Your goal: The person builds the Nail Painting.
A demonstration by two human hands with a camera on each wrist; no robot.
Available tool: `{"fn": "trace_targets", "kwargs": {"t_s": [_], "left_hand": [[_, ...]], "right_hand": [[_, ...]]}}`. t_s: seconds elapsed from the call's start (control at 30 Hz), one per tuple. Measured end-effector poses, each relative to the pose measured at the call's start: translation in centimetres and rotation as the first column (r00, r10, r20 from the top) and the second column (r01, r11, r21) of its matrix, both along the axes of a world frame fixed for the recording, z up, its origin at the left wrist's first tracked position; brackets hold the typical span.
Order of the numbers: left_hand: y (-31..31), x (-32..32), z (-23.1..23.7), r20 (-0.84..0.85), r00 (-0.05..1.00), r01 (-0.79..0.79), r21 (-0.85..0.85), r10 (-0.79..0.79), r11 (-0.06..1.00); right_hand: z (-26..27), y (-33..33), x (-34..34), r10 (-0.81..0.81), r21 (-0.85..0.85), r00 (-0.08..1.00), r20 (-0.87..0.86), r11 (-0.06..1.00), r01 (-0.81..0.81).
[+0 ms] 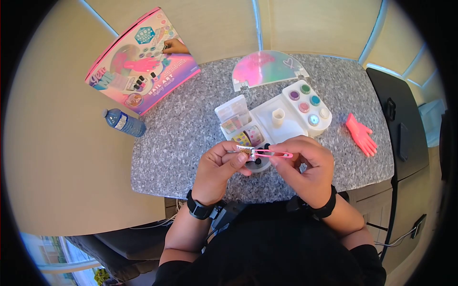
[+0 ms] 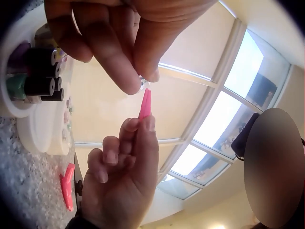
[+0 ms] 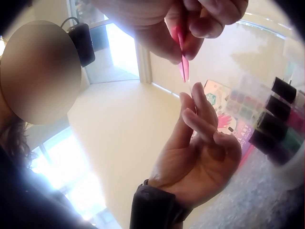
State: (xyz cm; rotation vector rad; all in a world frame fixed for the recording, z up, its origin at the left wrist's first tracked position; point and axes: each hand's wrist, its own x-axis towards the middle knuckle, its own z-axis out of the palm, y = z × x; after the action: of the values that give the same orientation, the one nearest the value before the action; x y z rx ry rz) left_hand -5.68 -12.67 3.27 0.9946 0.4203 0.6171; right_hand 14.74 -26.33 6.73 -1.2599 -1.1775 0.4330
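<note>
Over the front of the table, my left hand (image 1: 212,174) pinches a small shiny packet (image 1: 245,151) between thumb and fingers. My right hand (image 1: 312,167) holds pink tweezers (image 1: 281,154), their tips right at the packet's edge. In the left wrist view, only a silvery bit of the packet (image 2: 144,84) shows past the left fingertips, close to the tips of the tweezers (image 2: 146,104). Nail polish bottles (image 3: 281,117) with black caps stand in a round holder below, mostly hidden by the hands in the head view.
A white tray (image 1: 263,112) carries rolls of patterned tape (image 1: 255,135) and several coloured pots (image 1: 304,107). Behind it lies a shiny half-round panel (image 1: 262,69). A pink model hand (image 1: 361,136) lies at the right. The nail art box (image 1: 143,64) and a water bottle (image 1: 125,122) are at the left.
</note>
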Motion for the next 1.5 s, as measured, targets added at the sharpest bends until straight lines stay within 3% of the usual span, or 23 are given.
{"fn": "trace_targets", "kwargs": {"t_s": [0.37,0.97,1.17,1.5], "left_hand": [[-0.57,0.48,0.61,-0.095,0.994,-0.039,0.126,0.051,0.991],[-0.88,0.71,0.76,-0.145,0.988,-0.034,0.188,0.062,0.982],[-0.99,0.93,0.71,-0.098,0.992,-0.059,0.145,0.074,0.988],[-0.79,0.74,0.74,-0.127,0.989,-0.060,0.146,0.079,0.987]], "right_hand": [[-0.42,0.11,0.00,0.002,-0.074,0.991,-0.134,0.997,-0.012],[-0.59,0.33,-0.01,0.045,-0.089,0.996,-0.081,0.995,-0.052],[-0.66,0.06,0.36,-0.003,-0.074,0.989,-0.145,0.997,-0.008],[-0.45,-0.06,0.31,0.004,-0.062,0.994,-0.110,0.998,-0.011]]}}
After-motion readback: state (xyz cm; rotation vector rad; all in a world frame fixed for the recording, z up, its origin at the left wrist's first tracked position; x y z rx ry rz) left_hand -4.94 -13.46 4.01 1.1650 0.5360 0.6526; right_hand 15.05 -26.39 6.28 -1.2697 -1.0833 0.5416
